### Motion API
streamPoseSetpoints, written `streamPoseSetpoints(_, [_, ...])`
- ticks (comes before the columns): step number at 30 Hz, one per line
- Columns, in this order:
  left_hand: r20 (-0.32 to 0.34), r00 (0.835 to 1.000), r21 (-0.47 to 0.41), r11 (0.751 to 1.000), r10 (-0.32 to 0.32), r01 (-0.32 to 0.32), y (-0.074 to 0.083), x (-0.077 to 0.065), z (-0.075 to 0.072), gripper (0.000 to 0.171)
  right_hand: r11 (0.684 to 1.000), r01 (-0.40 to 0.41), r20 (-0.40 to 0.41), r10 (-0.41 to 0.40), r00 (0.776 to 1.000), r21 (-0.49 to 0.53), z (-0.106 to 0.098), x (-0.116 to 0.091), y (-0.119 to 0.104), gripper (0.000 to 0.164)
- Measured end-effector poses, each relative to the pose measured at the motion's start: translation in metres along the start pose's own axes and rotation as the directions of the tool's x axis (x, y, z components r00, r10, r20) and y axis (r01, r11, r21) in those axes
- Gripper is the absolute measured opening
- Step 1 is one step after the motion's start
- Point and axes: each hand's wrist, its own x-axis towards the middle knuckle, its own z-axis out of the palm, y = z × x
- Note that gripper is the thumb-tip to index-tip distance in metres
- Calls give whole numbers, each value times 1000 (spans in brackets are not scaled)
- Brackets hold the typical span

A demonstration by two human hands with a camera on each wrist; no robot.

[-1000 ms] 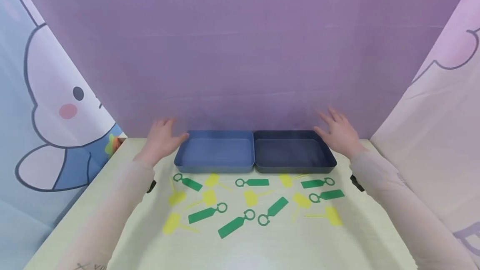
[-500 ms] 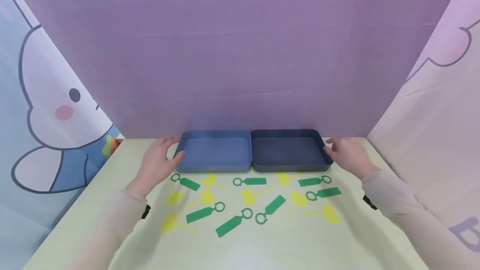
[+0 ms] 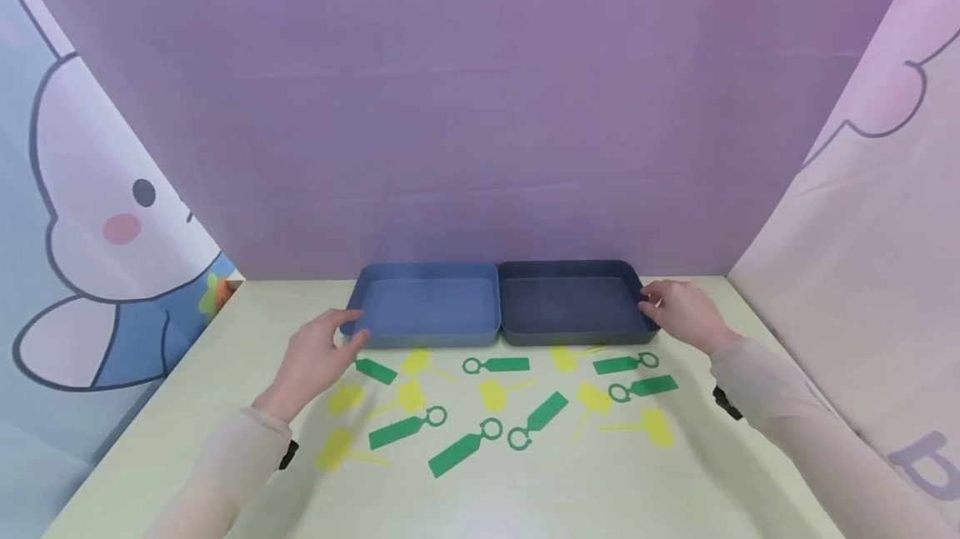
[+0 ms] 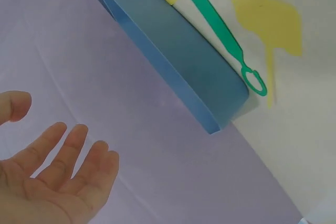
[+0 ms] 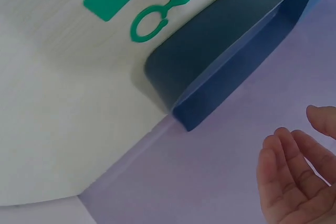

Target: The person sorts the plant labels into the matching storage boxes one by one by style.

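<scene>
My left hand [image 3: 311, 360], fingers spread and bent loosely, holds nothing. In the head view it hovers by the near left corner of the blue tray [image 3: 425, 339], overlapping the ring of a green tag [image 3: 377, 371]. My right hand [image 3: 686, 316] is at the right side of the dark navy tray [image 3: 581, 339], thumb and fingertips right at its rim. In the right wrist view, this hand [image 5: 294, 174] shows relaxed fingers with nothing between them. Several green ring-ended tags [image 3: 456, 454] and several yellow T-shaped labels [image 3: 492, 395] lie flat in front of the trays.
The two trays stand side by side at the back of the pale table [image 3: 495, 506], against a purple cloth [image 3: 480, 122]. Cloths printed with cartoon figures hang on the left [image 3: 97, 189] and right [image 3: 885, 272].
Both hands have come down from above the trays' far edge. The left hand has moved nearer the front corner of the blue tray; the right hand has come to the navy tray's rim.
</scene>
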Motion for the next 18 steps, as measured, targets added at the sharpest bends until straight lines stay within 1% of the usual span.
streamPoseSetpoints(7, [17,1000,-10,1000,-5,5,-3,-6,3,41,996,-81,41,80,996,25,7,12,19,33])
streamPoseSetpoints(14, [-19,1000,-22,1000,15,-15,-7,-11,5,37,991,-129,75,127,989,21,16,23,31,36])
streamPoseSetpoints(18, [-21,1000,-30,999,14,-14,-9,-13,6,37,987,-159,114,158,981,-4,24,28,36,40])
